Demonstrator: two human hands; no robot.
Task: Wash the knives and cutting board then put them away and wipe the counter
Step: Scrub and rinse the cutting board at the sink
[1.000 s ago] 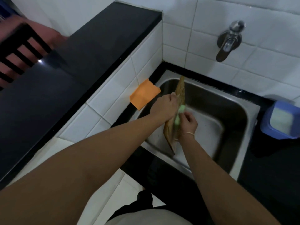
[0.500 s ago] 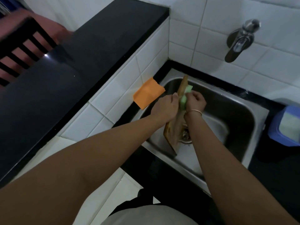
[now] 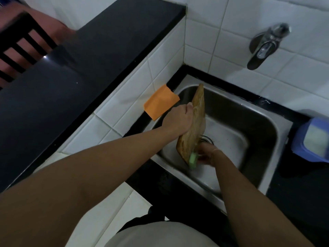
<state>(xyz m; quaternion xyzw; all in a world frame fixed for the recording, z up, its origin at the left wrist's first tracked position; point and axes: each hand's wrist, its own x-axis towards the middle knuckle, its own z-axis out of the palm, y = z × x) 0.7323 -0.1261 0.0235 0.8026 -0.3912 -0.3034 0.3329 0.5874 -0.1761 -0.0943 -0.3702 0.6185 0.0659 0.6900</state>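
no readable text, labels, brands, numbers, signs anywhere

My left arm reaches forward, left hand [image 3: 179,120] curled in a firm grip around the cutting board [image 3: 195,122] edge, while my right hand [image 3: 207,154], blurred, sits lower with its grip pinching the green sponge [image 3: 193,159] against it.

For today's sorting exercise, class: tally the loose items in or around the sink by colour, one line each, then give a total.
Orange: 1, the cloth
Green: 1, the sponge
Brown: 1, the cutting board
Blue: 1, the tub
Total: 4
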